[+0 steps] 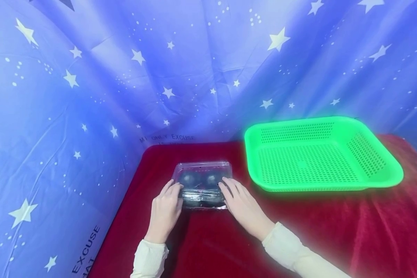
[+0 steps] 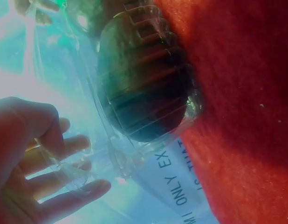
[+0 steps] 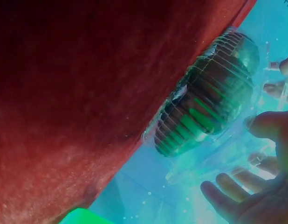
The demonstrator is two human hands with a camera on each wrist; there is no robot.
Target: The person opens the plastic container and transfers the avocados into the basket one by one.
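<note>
While fingers of left hand (image 1: 165, 206) and right hand (image 1: 244, 206) pinch the clear lid (image 1: 200, 170), plastic clamshell (image 1: 202, 204) sits on worktop (image 1: 208, 247), eight o'clock of green basket (image 1: 304, 166); best keep both sides level, avoiding twist.

Visibility gaps:
Dark round items (image 1: 190, 179) in clear box (image 1: 201, 195), between left hand (image 1: 164, 210) and right hand (image 1: 244, 208): too blurred to ID. Both sleeves (image 1: 149, 255) cut by head view's bottom edge. Green basket (image 3: 85, 217), right of right hand: mostly cropped in right wrist view. Lettering (image 1: 86, 249) left of left hand: cut off at bottom.
</note>
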